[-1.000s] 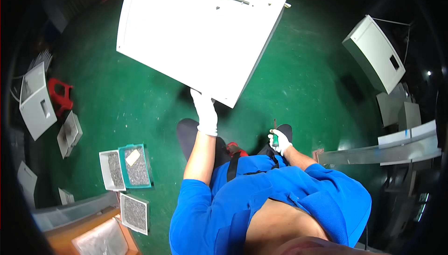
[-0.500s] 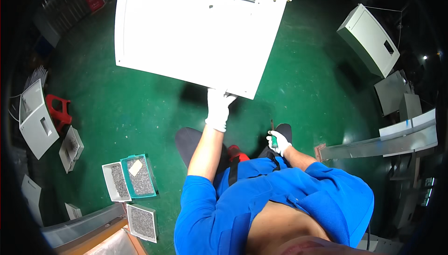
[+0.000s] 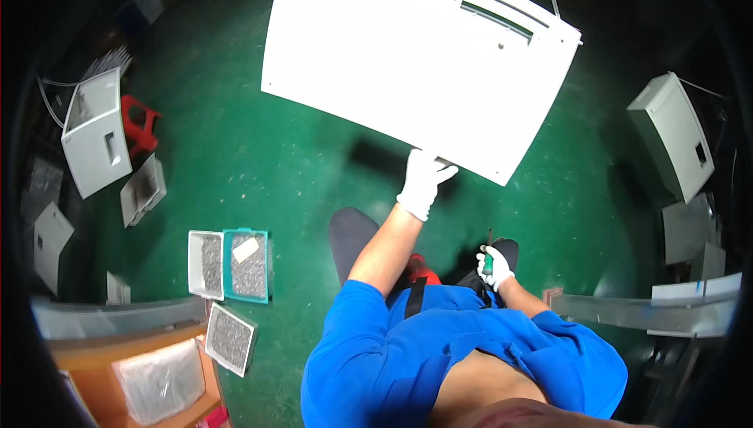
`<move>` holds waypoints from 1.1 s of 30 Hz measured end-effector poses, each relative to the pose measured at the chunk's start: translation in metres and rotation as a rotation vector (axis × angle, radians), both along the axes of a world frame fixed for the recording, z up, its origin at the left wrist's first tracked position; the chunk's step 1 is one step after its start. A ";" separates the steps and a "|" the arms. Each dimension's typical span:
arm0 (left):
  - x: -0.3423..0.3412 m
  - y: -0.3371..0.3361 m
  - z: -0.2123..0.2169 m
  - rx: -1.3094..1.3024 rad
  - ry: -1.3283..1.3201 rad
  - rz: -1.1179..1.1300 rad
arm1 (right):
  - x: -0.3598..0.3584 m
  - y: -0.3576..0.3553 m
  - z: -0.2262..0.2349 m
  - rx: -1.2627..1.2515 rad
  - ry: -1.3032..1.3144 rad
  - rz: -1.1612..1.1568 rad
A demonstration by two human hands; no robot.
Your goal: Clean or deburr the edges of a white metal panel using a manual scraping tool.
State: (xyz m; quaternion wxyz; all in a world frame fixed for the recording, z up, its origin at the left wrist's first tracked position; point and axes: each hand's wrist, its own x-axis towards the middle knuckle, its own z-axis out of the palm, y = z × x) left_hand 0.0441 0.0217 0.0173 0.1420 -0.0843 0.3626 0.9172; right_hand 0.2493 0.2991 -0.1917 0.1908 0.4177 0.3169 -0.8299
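Note:
A large white sheet-metal panel (image 3: pixel 408 59) with a long slot near its far right corner fills the upper middle. At its near edge is my left hand (image 3: pixel 423 185) in a white glove, gripping the rim, with the thumb to the right; the other fingertips are partly lost in the glare. My right hand (image 3: pixel 496 270), also gloved, stays low beside my right knee. It is closed around the green handle of a screwdriver (image 3: pixel 489 259), whose thin shaft points away from me.
On the green floor at left stand teal (image 3: pixel 269 279) and white bins (image 3: pixel 205 233) of small metal parts, another bin (image 3: pixel 249 350) nearer me. Beyond are a red stool (image 3: pixel 140 126) and a hanging white housing (image 3: pixel 102 142). Another housing (image 3: pixel 671 138) hangs at right, above a metal rail (image 3: pixel 604 308).
The view has swung, so the panel and both hands appear farther right and the panel more slanted. My left hand stays at the panel's edge; my right still holds the screwdriver.

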 end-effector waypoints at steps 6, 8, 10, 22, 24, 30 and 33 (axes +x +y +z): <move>0.001 -0.003 -0.010 -0.152 0.253 -0.073 | -0.005 -0.002 -0.002 0.021 0.001 0.028; -0.004 -0.002 -0.040 -0.289 0.478 -0.085 | -0.005 0.000 -0.007 0.037 -0.029 0.004; -0.001 -0.006 -0.022 -0.016 0.220 -0.069 | -0.003 0.002 -0.007 0.025 -0.008 -0.003; -0.044 -0.104 0.025 -0.090 -0.042 0.440 | 0.005 0.006 0.021 0.065 0.105 -0.039; -0.055 -0.137 0.020 -0.173 -0.015 0.461 | 0.013 0.016 0.029 0.148 0.171 -0.039; -0.075 -0.174 0.028 -0.326 0.139 0.399 | 0.032 0.066 0.070 0.373 0.274 -0.132; -0.068 -0.153 0.036 -0.282 0.135 0.421 | 0.034 0.074 0.118 0.454 0.316 -0.195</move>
